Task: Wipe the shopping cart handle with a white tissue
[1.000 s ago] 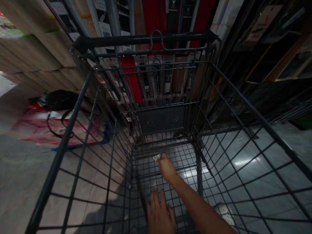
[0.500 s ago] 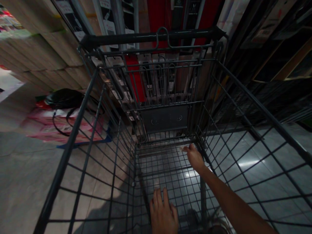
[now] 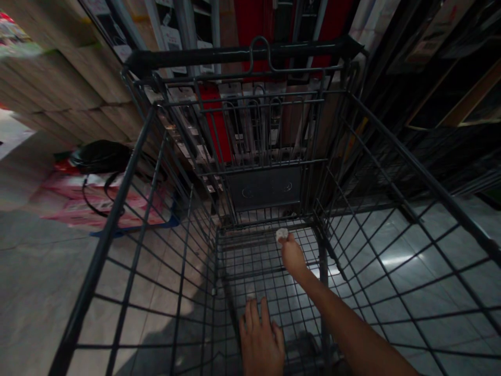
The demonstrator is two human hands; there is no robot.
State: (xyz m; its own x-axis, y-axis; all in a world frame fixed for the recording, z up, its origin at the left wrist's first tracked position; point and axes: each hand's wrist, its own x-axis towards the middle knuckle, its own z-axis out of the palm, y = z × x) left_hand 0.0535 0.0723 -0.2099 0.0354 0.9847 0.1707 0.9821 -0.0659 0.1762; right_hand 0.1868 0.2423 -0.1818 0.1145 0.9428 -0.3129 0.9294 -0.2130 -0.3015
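Inside a dark metal shopping cart point(image 3: 263, 193), my right hand point(image 3: 293, 256) reaches toward the far end of the basket. Its fingers are closed on a small, crumpled whitish wad point(image 3: 282, 235), perhaps tissue or cloth. That hand is just above the wire floor point(image 3: 250, 258); whether the wad touches the wires I cannot tell. Nearer to me, my left hand point(image 3: 261, 337) is palm down with its fingers stretched out and holds nothing. It is over the near part of the basket; contact with the wires is unclear.
Behind the cart hang several packaged goods point(image 3: 256, 122). At left, a black bag point(image 3: 100, 156) lies on pink packages point(image 3: 88, 201), beside stacked tan packs point(image 3: 58, 73). Dark framed goods point(image 3: 454, 99) stand at right. Grey tiled floor point(image 3: 35, 271) surrounds the cart.
My right hand has moved left across the basket floor with the whitish wad, which now shows more fully. My left hand has barely moved.
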